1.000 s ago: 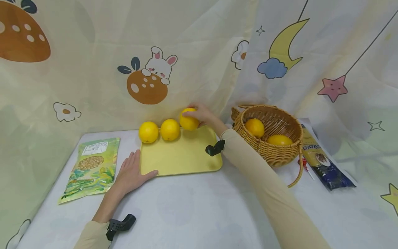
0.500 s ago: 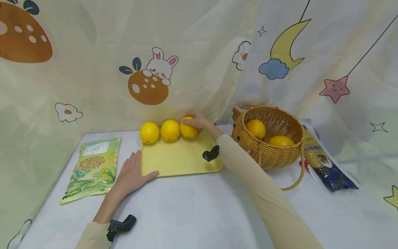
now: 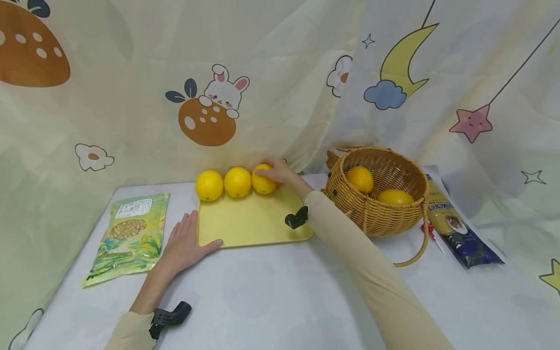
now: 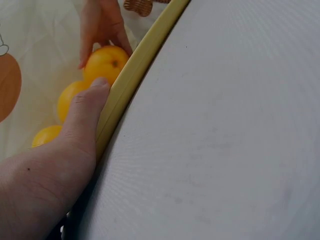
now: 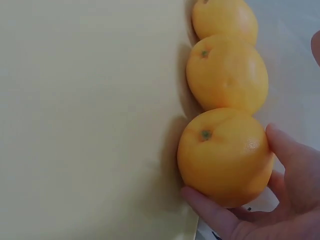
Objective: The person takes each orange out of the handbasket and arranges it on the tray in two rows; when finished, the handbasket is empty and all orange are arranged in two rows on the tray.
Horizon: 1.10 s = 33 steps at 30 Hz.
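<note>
On a yellow tray (image 3: 253, 223) three oranges stand in a row along the back edge. My right hand (image 3: 284, 173) grips the rightmost orange (image 5: 222, 160), thumb and fingers around its sides; it rests on the tray against the middle orange (image 3: 237, 182). The left orange (image 3: 209, 185) touches or nearly touches the middle one. At the tray's near left corner lies my left hand (image 3: 185, 243), fingers stretched along the left side. Its thumb (image 4: 85, 112) lies on the tray's front rim.
To the right stands a wicker basket (image 3: 372, 218) with two oranges visible inside. Beyond it lie a dark blue and gold packet (image 3: 455, 226) and a small red and white item (image 3: 432, 232). A green bag (image 3: 129, 238) lies left. A printed curtain (image 3: 280, 97) hangs behind.
My right hand has lowered the rightmost orange from above the tray's back edge onto the tray, beside the middle orange. The left hand stays where it was.
</note>
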Motion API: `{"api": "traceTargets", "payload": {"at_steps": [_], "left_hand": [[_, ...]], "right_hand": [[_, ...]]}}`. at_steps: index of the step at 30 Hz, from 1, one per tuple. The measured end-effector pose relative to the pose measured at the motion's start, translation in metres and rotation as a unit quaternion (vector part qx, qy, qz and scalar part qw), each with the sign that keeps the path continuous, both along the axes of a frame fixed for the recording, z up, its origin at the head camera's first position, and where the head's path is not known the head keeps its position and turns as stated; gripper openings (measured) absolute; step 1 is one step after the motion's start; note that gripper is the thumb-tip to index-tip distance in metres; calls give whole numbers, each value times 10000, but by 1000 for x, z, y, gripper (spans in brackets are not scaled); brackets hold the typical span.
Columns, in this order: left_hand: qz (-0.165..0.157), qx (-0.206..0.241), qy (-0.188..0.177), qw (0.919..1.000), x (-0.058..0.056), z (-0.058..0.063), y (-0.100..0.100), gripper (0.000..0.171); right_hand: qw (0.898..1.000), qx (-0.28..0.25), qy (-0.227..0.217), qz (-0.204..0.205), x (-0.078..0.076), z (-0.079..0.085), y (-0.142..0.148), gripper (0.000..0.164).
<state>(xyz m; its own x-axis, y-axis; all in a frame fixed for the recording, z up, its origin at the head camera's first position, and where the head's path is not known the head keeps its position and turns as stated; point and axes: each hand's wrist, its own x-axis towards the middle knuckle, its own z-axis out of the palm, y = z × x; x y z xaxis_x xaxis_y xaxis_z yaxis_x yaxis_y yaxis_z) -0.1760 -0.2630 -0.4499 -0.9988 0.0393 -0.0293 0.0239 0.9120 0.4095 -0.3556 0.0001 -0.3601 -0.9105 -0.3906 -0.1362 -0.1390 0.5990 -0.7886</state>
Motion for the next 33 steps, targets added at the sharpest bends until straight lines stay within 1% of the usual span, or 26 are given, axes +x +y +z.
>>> {"api": "traceTargets", "payload": {"at_steps": [3, 9, 13, 16, 17, 18, 20, 22, 24, 25, 27, 30, 33], "left_hand": [[-1, 20, -13, 10000, 0, 0, 0, 123], [-13, 4, 18, 10000, -1, 0, -2, 124], [-8, -2, 12, 10000, -1, 1, -2, 123], [-2, -22, 18, 10000, -1, 1, -2, 123], [11, -27, 13, 10000, -1, 1, -2, 123], [11, -22, 10, 10000, -1, 1, -2, 123], [3, 6, 9, 10000, -2, 2, -1, 124], [-1, 20, 16, 10000, -3, 1, -1, 124], [-26, 34, 17, 10000, -4, 1, 0, 124], [-31, 31, 20, 10000, -4, 1, 0, 124], [-21, -12, 12, 10000, -4, 0, 0, 123], [-10, -36, -20, 10000, -2, -1, -1, 124], [-22, 0, -20, 10000, -1, 0, -1, 124]], "right_hand": [[9998, 84, -56, 166, 1, 1, -1, 49], [9989, 147, -310, 321, -4, 0, -2, 54], [9977, 15, -561, 379, -5, 0, -2, 54], [9975, -65, -588, 385, -5, -1, -4, 53], [9980, -49, -500, 380, -4, -1, -5, 53], [9988, 55, -288, 398, -4, -1, -6, 52], [9985, 347, 226, 360, -1, -1, -8, 52], [9947, 693, 730, 190, 5, 0, -8, 55], [9878, 1052, 1146, -26, 15, 4, -7, 58], [9856, 1124, 1258, -127, 23, 7, -5, 60], [9819, 1184, 1468, -188, 43, 16, 1, 60], [9741, 1146, 1945, 102, 82, 27, 18, 53], [9683, 887, 2278, 507, 122, 31, 41, 44]]}}
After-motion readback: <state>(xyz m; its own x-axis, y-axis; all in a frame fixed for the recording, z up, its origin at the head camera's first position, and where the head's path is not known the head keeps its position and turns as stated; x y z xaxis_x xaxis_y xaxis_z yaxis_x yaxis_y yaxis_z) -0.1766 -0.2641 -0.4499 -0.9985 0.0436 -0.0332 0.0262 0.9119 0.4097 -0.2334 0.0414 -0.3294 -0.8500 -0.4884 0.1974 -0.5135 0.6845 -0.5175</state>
